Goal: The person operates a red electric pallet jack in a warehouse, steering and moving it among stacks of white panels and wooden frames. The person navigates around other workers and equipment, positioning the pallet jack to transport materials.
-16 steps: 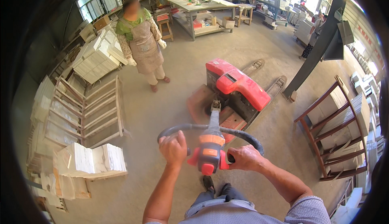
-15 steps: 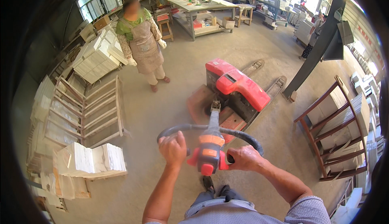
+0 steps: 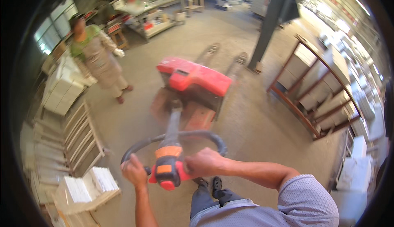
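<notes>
A red electric pallet truck (image 3: pixel 196 77) stands ahead of me on the floor. Its tiller arm leans toward me and ends in a black, orange and red control head (image 3: pixel 167 161) with a black loop handle (image 3: pixel 217 140). The fingers of my left hand (image 3: pixel 134 171) are wrapped round the left side of the loop. My right hand (image 3: pixel 204 162) is closed on the grip just right of the control head, its fingers partly hidden. Two forks (image 3: pixel 212 51) extend from the truck's far side, away from me.
At left a person (image 3: pixel 97 56) in an apron and white gloves stands beside stacked pale slabs (image 3: pixel 65 89). A slatted rack (image 3: pixel 85 138) and white slabs (image 3: pixel 88 186) are nearer. A dark post (image 3: pixel 267 28) rises beyond the forks; a brown frame (image 3: pixel 293 116) holds slabs at right. A worktable (image 3: pixel 164 1) stands behind.
My view has swung right, so the truck, person and racks sit further left in the picture. Both hands have kept their hold on the tiller. The person's arms have shifted little.
</notes>
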